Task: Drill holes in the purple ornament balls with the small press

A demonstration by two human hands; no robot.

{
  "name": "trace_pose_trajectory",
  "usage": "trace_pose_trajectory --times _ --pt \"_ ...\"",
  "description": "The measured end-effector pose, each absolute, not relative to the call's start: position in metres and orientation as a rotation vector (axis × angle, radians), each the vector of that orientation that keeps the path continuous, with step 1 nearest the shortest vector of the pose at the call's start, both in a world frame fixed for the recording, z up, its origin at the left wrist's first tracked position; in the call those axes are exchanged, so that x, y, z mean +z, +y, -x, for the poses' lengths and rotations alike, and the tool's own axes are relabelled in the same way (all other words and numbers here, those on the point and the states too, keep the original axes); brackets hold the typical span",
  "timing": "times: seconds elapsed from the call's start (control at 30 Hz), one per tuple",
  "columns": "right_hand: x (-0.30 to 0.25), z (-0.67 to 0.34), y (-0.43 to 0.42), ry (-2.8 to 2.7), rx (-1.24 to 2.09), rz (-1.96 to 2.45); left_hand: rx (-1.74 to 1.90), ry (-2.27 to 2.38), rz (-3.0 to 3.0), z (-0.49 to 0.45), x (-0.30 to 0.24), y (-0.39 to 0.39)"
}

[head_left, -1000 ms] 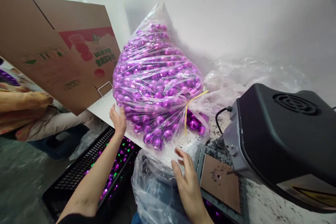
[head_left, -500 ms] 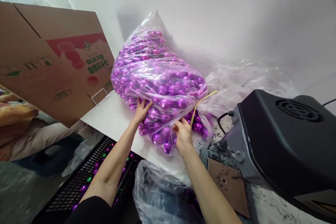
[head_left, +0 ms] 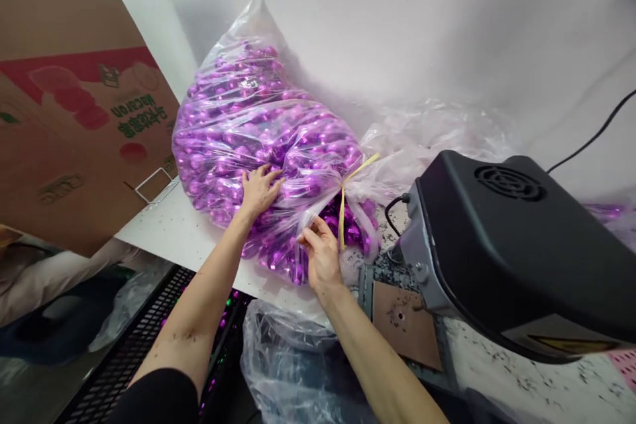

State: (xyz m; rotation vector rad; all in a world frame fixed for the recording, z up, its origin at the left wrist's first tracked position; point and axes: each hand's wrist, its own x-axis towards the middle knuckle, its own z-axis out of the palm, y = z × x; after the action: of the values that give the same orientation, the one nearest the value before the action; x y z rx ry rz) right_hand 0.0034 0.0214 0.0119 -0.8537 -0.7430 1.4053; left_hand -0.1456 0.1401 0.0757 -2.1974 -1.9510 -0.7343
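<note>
A large clear plastic bag [head_left: 223, 129] full of shiny purple beads leans against the wall on the white table. A yellow tie [head_left: 342, 212] gathers its neck on the right. My left hand [head_left: 261, 191] lies on the front of the bag with its fingers spread, pressing the plastic in. Below the tie, my right hand [head_left: 322, 248] pinches a fold of the bag's plastic between thumb and fingers. Dark purple beads [head_left: 365, 225] show beside the tie, near an opening in the plastic.
A black machine [head_left: 511, 245] with a brown plate [head_left: 405, 324] stands at right. On the left is a cardboard box [head_left: 74, 126]. A black crate [head_left: 124, 351] and a plastic-lined container [head_left: 293, 358] sit below the table edge. Another person's sleeve [head_left: 54, 275] shows at far left.
My left hand has moved up the bag from its lower edge onto its front, and the plastic there is dented. My right hand stays by the tie. The view has shifted right.
</note>
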Motion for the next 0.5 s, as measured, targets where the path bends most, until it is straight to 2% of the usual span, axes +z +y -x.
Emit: trace_pose_trajectory --times 0.17,0.3,0.4,0.5 --pt "-0.003 0.012 0.024 -0.807 1.384 0.893 -0.49 -1.798 2.345 0.16 0.059 0.129" --pt "-0.013 0.008 0.019 -0.823 1.344 0.941 -0.655 -1.867 2.175 0.14 0.067 0.132" --pt "-0.016 -0.002 0.017 -0.781 1.267 0.989 -0.842 -1.606 2.279 0.104 0.075 0.132" --pt "-0.015 -0.011 0.022 -0.705 1.234 0.985 -0.712 -1.446 2.511 0.08 0.081 0.132"
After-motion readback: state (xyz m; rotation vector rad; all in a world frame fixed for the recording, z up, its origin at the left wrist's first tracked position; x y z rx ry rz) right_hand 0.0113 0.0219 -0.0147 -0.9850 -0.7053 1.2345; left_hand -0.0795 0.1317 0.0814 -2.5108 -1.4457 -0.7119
